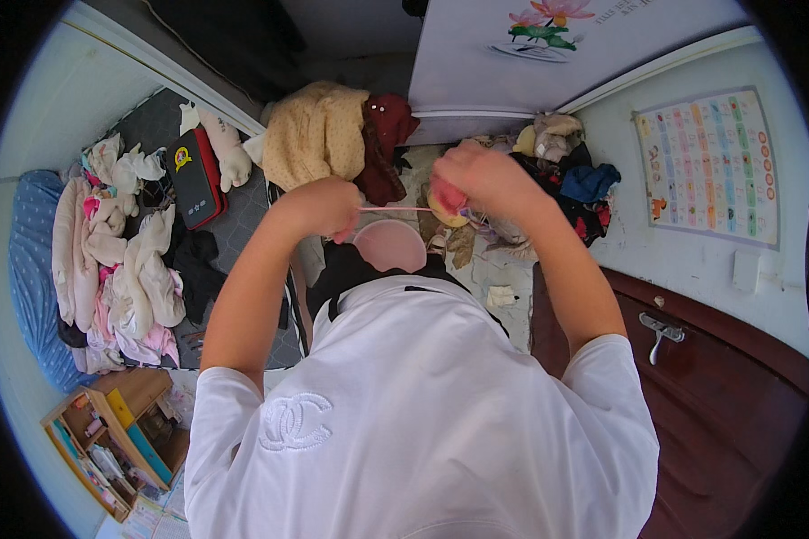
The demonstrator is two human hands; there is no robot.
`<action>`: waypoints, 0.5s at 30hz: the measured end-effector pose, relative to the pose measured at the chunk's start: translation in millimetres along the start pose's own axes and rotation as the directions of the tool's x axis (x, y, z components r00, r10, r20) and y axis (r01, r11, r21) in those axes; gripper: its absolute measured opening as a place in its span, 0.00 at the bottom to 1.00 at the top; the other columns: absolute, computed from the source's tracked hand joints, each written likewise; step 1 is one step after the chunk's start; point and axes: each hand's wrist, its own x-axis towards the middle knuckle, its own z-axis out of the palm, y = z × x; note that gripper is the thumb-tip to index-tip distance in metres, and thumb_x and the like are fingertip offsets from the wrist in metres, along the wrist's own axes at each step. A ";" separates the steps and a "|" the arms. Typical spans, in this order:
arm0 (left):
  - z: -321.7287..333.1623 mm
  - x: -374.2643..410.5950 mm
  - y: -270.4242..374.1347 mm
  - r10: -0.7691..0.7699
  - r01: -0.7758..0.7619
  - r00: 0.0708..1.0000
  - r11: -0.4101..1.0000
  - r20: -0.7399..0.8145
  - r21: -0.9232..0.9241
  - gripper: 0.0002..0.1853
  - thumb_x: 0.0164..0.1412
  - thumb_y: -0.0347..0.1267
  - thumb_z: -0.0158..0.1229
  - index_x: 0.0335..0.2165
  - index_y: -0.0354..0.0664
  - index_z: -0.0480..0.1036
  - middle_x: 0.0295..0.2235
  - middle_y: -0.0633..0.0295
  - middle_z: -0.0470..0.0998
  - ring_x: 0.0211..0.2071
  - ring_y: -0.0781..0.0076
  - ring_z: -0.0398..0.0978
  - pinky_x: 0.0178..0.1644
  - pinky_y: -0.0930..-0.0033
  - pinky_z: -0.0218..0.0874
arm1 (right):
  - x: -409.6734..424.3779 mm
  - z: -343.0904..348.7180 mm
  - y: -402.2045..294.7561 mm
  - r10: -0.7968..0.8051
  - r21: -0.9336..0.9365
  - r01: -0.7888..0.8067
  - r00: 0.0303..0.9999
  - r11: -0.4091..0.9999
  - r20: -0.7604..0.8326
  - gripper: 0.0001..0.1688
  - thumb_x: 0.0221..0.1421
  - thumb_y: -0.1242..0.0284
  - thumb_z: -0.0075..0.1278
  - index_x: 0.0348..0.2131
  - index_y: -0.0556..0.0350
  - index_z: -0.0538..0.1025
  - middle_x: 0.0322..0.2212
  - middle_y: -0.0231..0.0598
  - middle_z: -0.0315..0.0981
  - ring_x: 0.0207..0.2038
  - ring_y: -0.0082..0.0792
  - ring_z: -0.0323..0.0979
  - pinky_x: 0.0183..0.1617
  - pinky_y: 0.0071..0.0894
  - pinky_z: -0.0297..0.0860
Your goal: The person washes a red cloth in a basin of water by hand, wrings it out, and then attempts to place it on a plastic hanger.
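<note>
My left hand (330,207) is closed on one end of a thin pink strand (394,209), which runs level across to my right hand (470,176). The fingers of my right hand are bent round a pink and pale yellow item (449,202), too blurred to name surely. Below the strand, close in front of me, is a round pink plastic basin or stool top (391,245). A pale yellow dotted cloth (317,135) and a dark red garment (385,145) lie just beyond my left hand.
Piled clothes (573,188) lie at the right by the wall. More clothes (128,249) and a black and red case (195,178) rest on the grey mat at left. A wooden shelf unit (131,431) stands lower left, a dark red door (701,404) lower right.
</note>
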 end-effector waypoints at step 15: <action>92.8 8.9 -32.1 -0.174 0.022 0.896 0.937 -0.408 -0.350 0.10 0.45 0.22 0.55 0.21 0.42 0.83 0.22 0.50 0.80 0.28 0.53 0.80 0.36 0.59 0.70 | -45.6 34.3 20.0 0.849 0.891 -0.064 0.340 0.450 -0.404 0.42 0.46 0.82 0.71 0.57 0.56 0.67 0.49 0.38 0.72 0.52 0.33 0.74 0.53 0.33 0.74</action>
